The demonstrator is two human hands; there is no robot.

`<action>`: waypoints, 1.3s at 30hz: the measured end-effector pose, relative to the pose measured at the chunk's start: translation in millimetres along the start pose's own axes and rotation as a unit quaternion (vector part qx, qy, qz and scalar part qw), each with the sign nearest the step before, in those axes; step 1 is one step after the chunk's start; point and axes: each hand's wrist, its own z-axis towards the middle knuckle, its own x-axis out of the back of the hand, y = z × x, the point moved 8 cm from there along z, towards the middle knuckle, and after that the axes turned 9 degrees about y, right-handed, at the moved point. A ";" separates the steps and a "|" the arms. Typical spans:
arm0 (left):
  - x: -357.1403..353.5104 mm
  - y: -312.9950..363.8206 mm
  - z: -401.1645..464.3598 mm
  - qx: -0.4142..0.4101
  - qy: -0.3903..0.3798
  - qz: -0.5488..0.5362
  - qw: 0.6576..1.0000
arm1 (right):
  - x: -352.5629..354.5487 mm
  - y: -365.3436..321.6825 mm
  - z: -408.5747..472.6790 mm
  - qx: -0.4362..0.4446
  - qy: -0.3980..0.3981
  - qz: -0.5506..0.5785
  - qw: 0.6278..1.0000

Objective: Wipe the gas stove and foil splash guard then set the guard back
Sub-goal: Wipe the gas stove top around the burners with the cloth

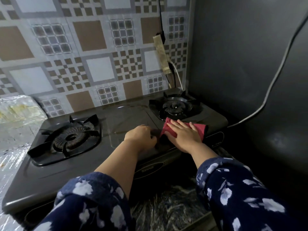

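Patterned tile wall [93, 52] behind, a dark panel [241, 55] to the right, and a black stove [126, 117] sits across the counter. Right hand [184, 135] lies flat, fingers spread, pressing a red cloth [198, 129] onto the stove top just in front of the right burner [175, 106]. Left hand [141, 136] is curled, fingers together, touching the cloth's dark near corner; whether it actually pinches it, I cannot tell. Foil guard [18, 109] stands off at the far left, beyond the left burner [70, 138].
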 end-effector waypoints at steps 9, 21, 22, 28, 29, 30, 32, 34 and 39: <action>-8.0 15.9 10.3 -0.007 0.005 0.037 0.999 | 10.3 67.9 6.9 -0.079 0.016 -0.009 0.997; -6.9 14.1 5.9 -0.004 0.064 0.013 0.998 | 21.6 136.8 42.9 -0.183 -0.020 -0.048 0.982; -7.5 13.4 6.0 -0.003 0.066 0.016 0.998 | 22.2 140.4 47.1 -0.187 -0.025 -0.050 0.981; -7.8 9.8 6.8 -0.012 0.091 0.015 0.996 | 21.2 147.8 57.1 -0.199 -0.033 -0.056 0.978; -7.6 10.6 6.2 -0.013 0.090 0.018 0.996 | 20.2 145.3 54.3 -0.195 -0.033 -0.056 0.979; -7.7 11.6 5.7 -0.013 0.088 0.020 0.996 | 19.7 142.3 50.7 -0.192 -0.033 -0.057 0.979; -7.7 13.5 5.2 -0.016 0.081 0.019 0.996 | 20.2 134.6 41.2 -0.186 -0.027 -0.055 0.981; -8.0 14.1 3.9 -0.018 0.074 0.019 0.997 | 21.2 121.3 29.4 -0.174 -0.021 -0.045 0.984; -7.5 13.4 3.4 -0.020 0.053 0.018 0.998 | 16.3 66.8 -0.1 -0.129 -0.020 -0.019 0.991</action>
